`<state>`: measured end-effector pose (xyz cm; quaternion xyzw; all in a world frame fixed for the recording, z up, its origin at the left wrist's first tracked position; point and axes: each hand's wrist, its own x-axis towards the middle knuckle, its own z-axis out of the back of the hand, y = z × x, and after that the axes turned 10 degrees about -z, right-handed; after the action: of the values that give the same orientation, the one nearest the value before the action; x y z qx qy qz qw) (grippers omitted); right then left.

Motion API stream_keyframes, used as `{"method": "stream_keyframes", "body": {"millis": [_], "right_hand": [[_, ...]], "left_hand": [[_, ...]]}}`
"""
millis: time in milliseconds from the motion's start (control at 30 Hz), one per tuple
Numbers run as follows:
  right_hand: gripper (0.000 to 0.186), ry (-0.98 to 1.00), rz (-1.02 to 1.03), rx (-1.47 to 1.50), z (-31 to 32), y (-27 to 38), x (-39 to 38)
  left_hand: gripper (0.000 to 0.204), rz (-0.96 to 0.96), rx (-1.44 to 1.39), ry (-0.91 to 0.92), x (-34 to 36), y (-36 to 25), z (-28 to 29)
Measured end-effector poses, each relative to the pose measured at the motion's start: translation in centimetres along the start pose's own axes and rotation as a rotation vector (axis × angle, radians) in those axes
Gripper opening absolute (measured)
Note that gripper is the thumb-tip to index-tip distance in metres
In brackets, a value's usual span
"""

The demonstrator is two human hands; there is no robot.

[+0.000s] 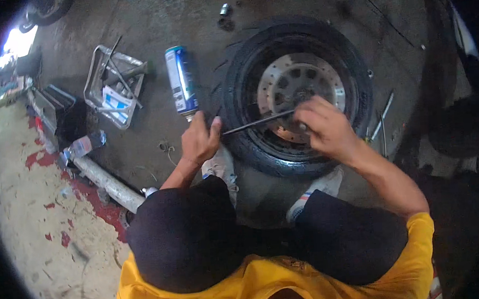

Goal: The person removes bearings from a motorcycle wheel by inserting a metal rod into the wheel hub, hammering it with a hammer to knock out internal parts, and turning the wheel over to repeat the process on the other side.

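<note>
A motorcycle wheel (367,94), with a black tyre and a drilled brake disc (330,71), lies flat in front of me. Above it my right hand (325,126) is closed round one end of a thin dark metal bar (257,122), its fingers slightly blurred. The bar's other end points at my left hand (198,139) and meets or nearly meets its thumb. My left thumb and index finger are spread, the index overlapping the nozzle end of a blue and white spray can (180,77). My remaining left fingers are hidden under the hand.
A metal frame tray (89,87) with rods and papers lies left. Nearer are a plastic bottle (87,144) and a pale tube (108,183). A socket (224,9) sits beyond the wheel. Slim tools (381,117) lie right of it. My shoes (219,169) flank its near edge.
</note>
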<state>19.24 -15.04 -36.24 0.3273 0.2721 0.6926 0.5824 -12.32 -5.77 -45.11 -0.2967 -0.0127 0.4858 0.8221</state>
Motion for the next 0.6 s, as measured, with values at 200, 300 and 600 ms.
{"method": "stream_keyframes", "body": {"millis": [200, 300, 600], "right_hand": [[0.043, -0.004, -0.043, -0.051, -0.5, -0.7, 0.2], [0.044, 0.008, -0.031, -0.017, -0.7, -1.1, 0.1], [0.043, 0.215, -0.149, -0.049, 2.6, 0.0, 1.2]], "left_hand": [[0.060, -0.002, -0.219, -0.015, 0.7, -0.1, -1.2], [0.063, -0.028, -0.214, -0.065, 0.4, 0.3, -1.3], [0.053, -0.238, -0.273, -0.138, -0.3, 1.1, -3.0]]}}
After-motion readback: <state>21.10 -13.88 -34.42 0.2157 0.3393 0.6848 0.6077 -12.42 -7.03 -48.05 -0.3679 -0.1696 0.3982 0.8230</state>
